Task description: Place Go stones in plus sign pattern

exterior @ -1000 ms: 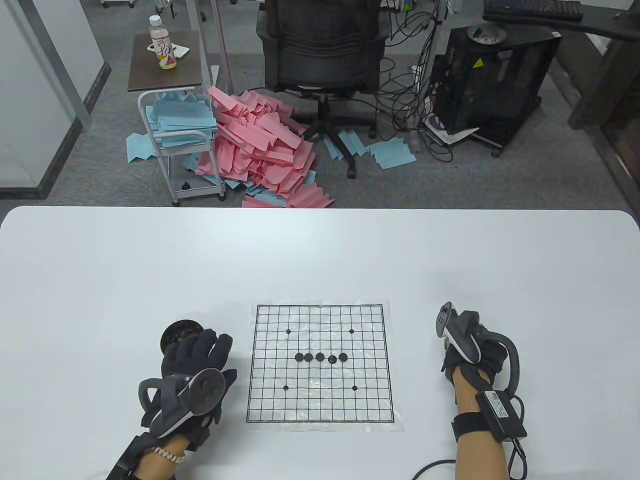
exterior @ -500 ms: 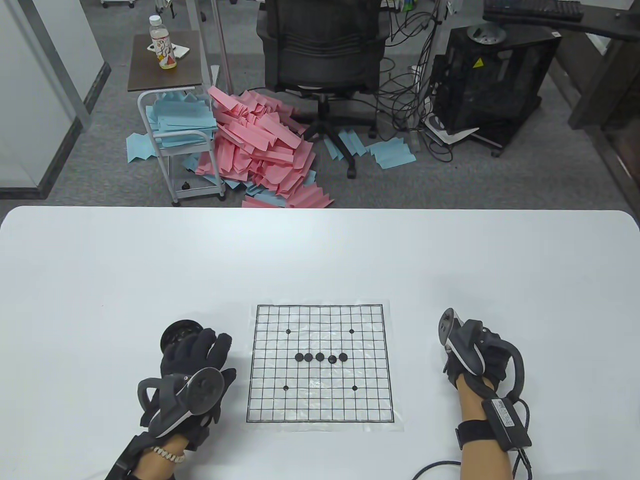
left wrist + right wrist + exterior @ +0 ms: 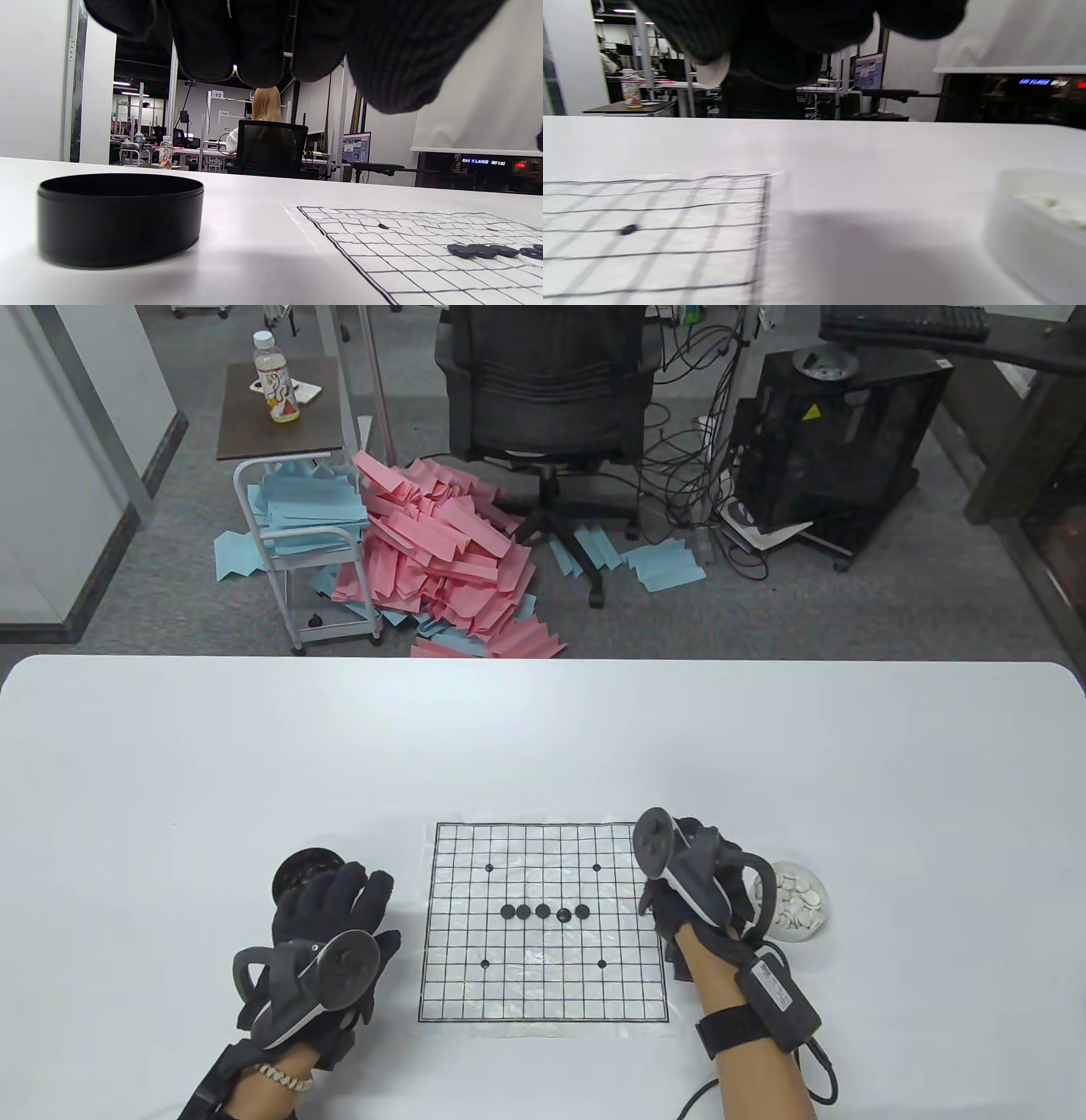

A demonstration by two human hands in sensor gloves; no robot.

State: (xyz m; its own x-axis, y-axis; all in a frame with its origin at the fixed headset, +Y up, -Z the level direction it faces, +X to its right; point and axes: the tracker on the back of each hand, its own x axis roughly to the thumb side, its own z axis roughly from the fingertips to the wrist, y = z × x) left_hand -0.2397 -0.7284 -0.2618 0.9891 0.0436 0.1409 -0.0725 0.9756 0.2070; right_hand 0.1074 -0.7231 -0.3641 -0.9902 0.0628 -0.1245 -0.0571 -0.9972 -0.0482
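A paper Go board (image 3: 543,984) lies on the white table. Several black stones (image 3: 543,911) form a horizontal row at its centre; they also show in the left wrist view (image 3: 479,250). My right hand (image 3: 660,909) hovers over the board's right edge and pinches a white stone (image 3: 715,74) in its fingertips. A white bowl (image 3: 793,929) of white stones stands just right of that hand. My left hand (image 3: 365,895) rests empty left of the board, fingers spread beside a black bowl (image 3: 297,872).
The black bowl (image 3: 118,218) stands close in front of my left fingers. The white bowl (image 3: 1039,228) sits right of the board's edge (image 3: 765,212). Past the table's far edge are an office chair (image 3: 547,398) and piles of pink and blue paper.
My right hand has moved left from over the white bowl to the board's right edge, uncovering the bowl. My left hand has not moved.
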